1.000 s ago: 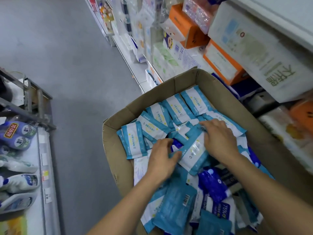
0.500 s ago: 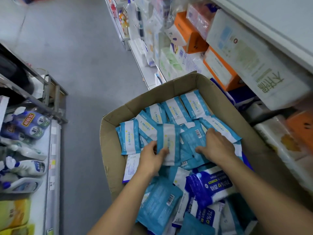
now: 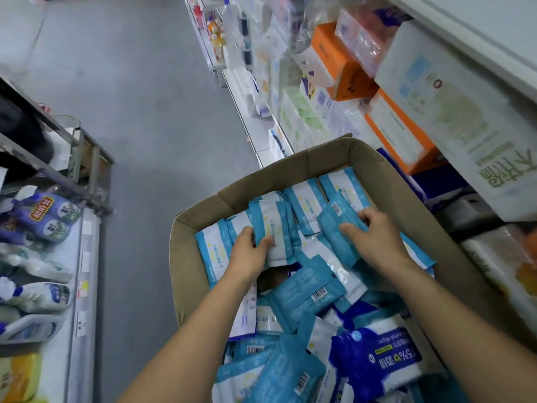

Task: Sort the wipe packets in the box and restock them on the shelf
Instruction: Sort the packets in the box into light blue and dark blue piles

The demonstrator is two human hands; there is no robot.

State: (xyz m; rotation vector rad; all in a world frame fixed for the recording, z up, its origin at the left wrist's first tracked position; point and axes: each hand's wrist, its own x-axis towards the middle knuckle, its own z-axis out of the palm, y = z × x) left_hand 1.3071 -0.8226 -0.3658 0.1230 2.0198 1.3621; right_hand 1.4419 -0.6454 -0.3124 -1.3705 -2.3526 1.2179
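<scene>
Two bare hands down in one brown cardboard box [image 3: 293,173]. Left hand [image 3: 248,251] pinching a light-blue-and-white wipe packet [image 3: 274,228], right hand [image 3: 374,239] curled round a barcoded teal packet [image 3: 338,221]. Loose packets too jumbled to count.

The dark blue and white plastic wipe pack [image 3: 377,365] at the near end of the brown cardboard box [image 3: 200,216] reads "75%" and "Alcohol Wipes", seen upside down. Barcodes show on the backs of several light blue wipe packets [image 3: 308,295], their digits too small to read. The large white carton [image 3: 453,112] on the right shelf bears big green Chinese characters.
</scene>
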